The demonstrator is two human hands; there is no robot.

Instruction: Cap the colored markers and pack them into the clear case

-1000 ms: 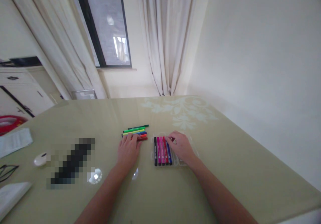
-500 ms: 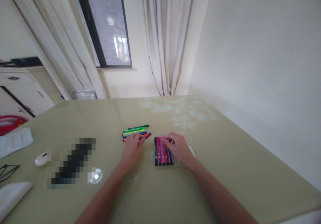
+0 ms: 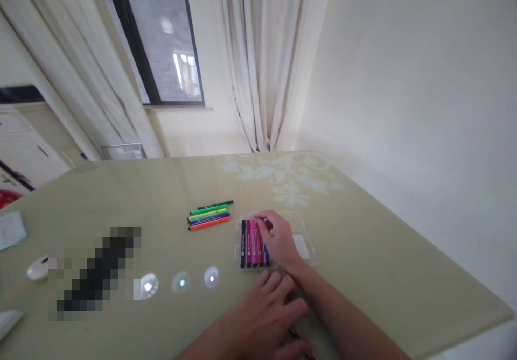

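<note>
A clear plastic case (image 3: 307, 236) lies open on the table, with a black marker (image 3: 243, 244), pink markers (image 3: 251, 244), a red marker (image 3: 260, 252) and a blue marker (image 3: 265, 258) side by side in it. My right hand (image 3: 278, 239) bends over the case, its fingers closed at the markers' upper ends; the hand hides what they grip. Nearer to me, my left hand (image 3: 269, 314) is curled around a dark red marker (image 3: 297, 334), mostly hidden beneath it. Left of the case is a loose row of green, yellow, blue and orange markers (image 3: 209, 222).
A white computer mouse (image 3: 37, 268) and a pixelated dark patch (image 3: 99, 268) are on the left of the table (image 3: 161, 188). A pale blue cloth-like item (image 3: 12, 230) lies at the far left edge. The wall (image 3: 404, 107) borders the right side.
My left hand has left the loose markers and come back toward me with the dark red marker. My right hand stays over the case. The view has shifted slightly right.
</note>
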